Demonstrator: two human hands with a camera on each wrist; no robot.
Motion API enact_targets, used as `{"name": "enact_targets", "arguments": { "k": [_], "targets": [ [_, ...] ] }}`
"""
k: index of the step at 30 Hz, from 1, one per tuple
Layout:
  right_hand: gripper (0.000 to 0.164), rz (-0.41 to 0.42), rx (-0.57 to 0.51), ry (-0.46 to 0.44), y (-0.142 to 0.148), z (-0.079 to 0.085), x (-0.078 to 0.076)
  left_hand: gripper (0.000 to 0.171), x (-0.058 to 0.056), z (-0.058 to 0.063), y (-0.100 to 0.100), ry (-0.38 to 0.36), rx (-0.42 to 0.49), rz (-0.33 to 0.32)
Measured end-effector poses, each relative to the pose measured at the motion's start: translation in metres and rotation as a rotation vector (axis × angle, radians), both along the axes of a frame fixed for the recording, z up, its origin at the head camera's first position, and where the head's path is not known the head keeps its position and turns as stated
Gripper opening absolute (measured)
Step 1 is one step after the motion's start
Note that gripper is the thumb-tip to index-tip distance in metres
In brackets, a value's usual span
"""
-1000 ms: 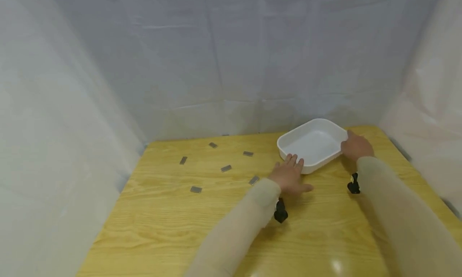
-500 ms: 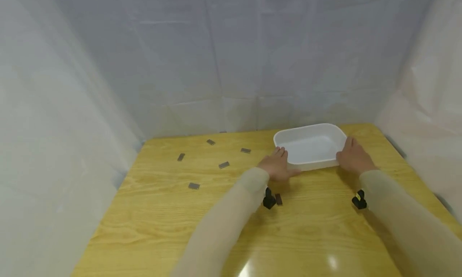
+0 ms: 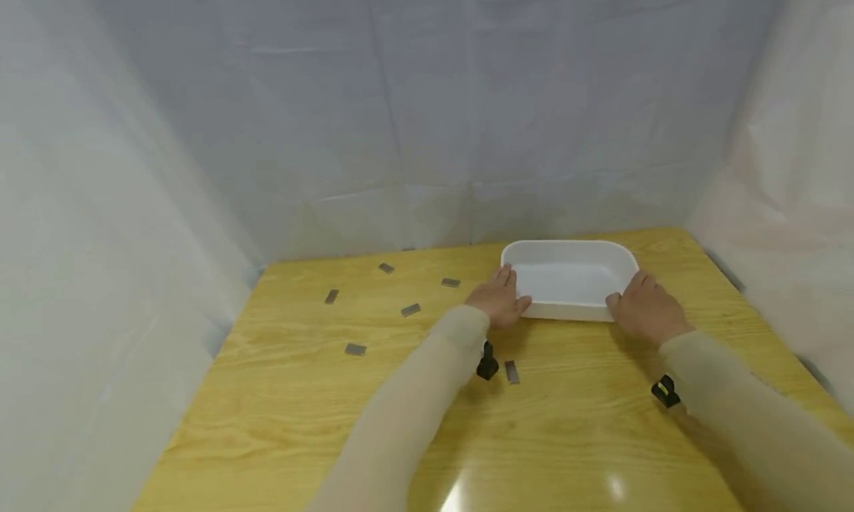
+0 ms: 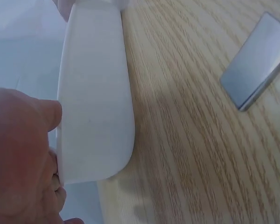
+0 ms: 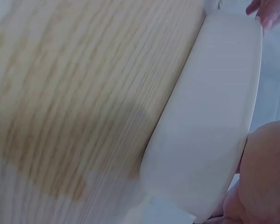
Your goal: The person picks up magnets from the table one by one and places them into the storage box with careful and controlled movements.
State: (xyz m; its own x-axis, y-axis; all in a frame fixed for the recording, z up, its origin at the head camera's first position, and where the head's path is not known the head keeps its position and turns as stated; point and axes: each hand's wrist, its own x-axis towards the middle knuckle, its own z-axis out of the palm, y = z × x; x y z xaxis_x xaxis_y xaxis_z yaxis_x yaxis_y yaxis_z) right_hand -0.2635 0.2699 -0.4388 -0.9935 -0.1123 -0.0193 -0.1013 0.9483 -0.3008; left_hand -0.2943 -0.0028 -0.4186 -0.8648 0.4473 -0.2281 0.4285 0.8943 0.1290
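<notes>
A white rounded-rectangular plastic tray [image 3: 567,313] sits on the wooden table, its long side facing me and its inside bare. My left hand [image 3: 497,301] holds its near left corner. In the left wrist view, the thumb of the left hand [image 4: 18,149] touches the rim and the fingers bend behind the wall of the tray [image 4: 95,93]. My right hand [image 3: 647,308] grips the near right corner. In the right wrist view, part of the right hand [image 5: 266,172] shows against the rim, its fingertips mostly hidden behind the tray [image 5: 205,102].
A small flat grey metal piece [image 3: 511,372] lies near my left wrist, also seen as a shiny metal piece [image 4: 259,60] up close. Several similar pieces, such as one metal piece [image 3: 356,350], are scattered over the left half of the table [image 3: 267,423]. White sheeting [image 3: 427,127] surrounds the table.
The tray has turned from a slant to lie square with the table's back edge. My left hand has shifted left along with its corner, uncovering a metal piece; my right hand has come nearer.
</notes>
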Motion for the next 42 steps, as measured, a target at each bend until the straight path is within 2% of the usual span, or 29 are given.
{"name": "enact_targets", "arguments": {
  "k": [3, 7, 10, 13, 16, 19, 23, 27, 29, 32, 34, 36, 40, 42],
  "targets": [
    [0.046, 0.078, 0.109, 0.147, -0.004, 0.0, 0.007, 0.068, -0.003, -0.003, -0.002, -0.005, 0.01, 0.012],
    [0.025, 0.257, 0.359, 0.359, -0.004, -0.001, 0.013, 0.068, -0.006, -0.004, -0.003, -0.012, 0.024, 0.017],
    [0.019, 0.359, 0.498, 0.436, -0.003, -0.002, 0.016, 0.068, -0.006, -0.005, -0.004, -0.012, 0.024, 0.032],
    [0.018, 0.39, 0.551, 0.464, -0.002, -0.003, 0.019, 0.067, -0.006, -0.006, -0.004, 0.001, 0.022, 0.048],
    [0.017, 0.397, 0.56, 0.488, -0.002, -0.002, 0.023, 0.065, -0.006, -0.007, -0.004, 0.021, 0.015, 0.053],
    [0.017, 0.387, 0.541, 0.465, -0.004, 0.002, 0.029, 0.065, -0.007, -0.007, -0.003, 0.033, 0.012, 0.058],
    [0.018, 0.365, 0.526, 0.388, -0.007, 0.012, 0.042, 0.064, -0.011, -0.009, -0.004, 0.066, 0.013, 0.067],
    [0.023, 0.373, 0.52, 0.36, -0.011, 0.018, 0.051, 0.063, -0.019, -0.013, -0.009, 0.145, 0.021, 0.118],
    [0.026, 0.306, 0.424, 0.331, -0.013, 0.02, 0.053, 0.062, -0.02, -0.016, -0.013, 0.208, 0.029, 0.15],
    [0.033, 0.185, 0.244, 0.211, -0.01, 0.021, 0.049, 0.06, -0.013, -0.014, -0.014, 0.317, 0.026, 0.192],
    [0.043, 0.091, 0.097, 0.146, -0.004, 0.022, 0.039, 0.06, -0.001, -0.01, -0.009, 0.368, 0.015, 0.19],
    [0.047, 0.069, 0.024, 0.092, 0.007, 0.023, 0.025, 0.062, 0.015, -0.005, -0.001, 0.395, -0.009, 0.166],
    [0.055, 0.078, -0.162, 0.072, 0.027, 0.021, -0.01, 0.069, 0.049, 0.0, 0.02, 0.406, -0.034, 0.094],
    [0.06, 0.1, -0.239, 0.046, 0.033, 0.016, -0.026, 0.07, 0.062, -0.003, 0.029, 0.421, -0.043, 0.072]
  ]
}}
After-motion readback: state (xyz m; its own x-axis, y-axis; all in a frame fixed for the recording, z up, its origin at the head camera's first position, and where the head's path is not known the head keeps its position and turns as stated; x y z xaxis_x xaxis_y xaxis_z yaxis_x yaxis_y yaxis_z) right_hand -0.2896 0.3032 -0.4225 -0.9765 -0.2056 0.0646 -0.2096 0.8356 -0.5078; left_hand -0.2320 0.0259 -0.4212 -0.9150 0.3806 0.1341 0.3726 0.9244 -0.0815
